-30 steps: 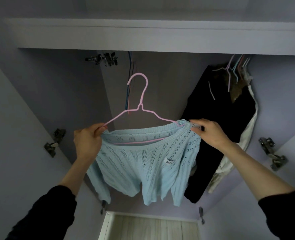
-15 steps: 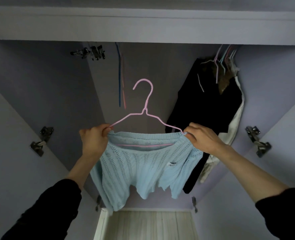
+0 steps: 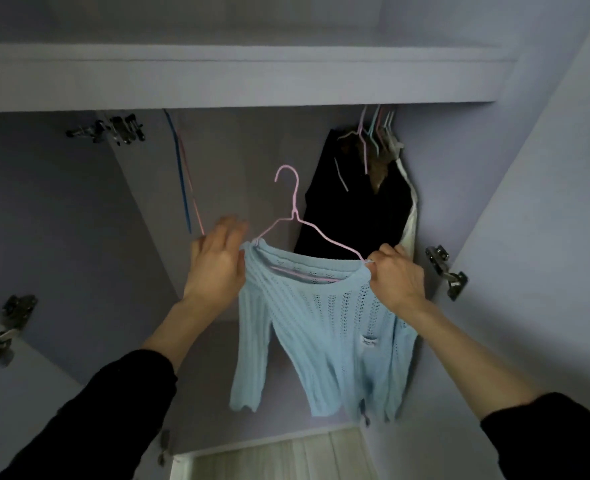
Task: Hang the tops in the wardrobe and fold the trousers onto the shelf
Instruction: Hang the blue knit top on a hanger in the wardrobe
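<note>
Inside the open wardrobe (image 3: 546, 209), mid-air below the shelf (image 3: 238, 77), I see the light blue knit top (image 3: 321, 327) on a pink hanger (image 3: 295, 216), hook not on any rail. My right hand (image 3: 395, 278) pinches the top's shoulder at the hanger's right end. My left hand (image 3: 217, 261) rests on the left shoulder, fingers straight, grip loose. Dark clothes (image 3: 356, 209) hang just behind on the right; two bare hangers (image 3: 184, 178) hang on the left.

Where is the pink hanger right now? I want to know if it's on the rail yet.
Not yet: in the head view the pink hanger sits mid-frame inside the blue knit top, between both hands, left of the hanging black garment.
</note>
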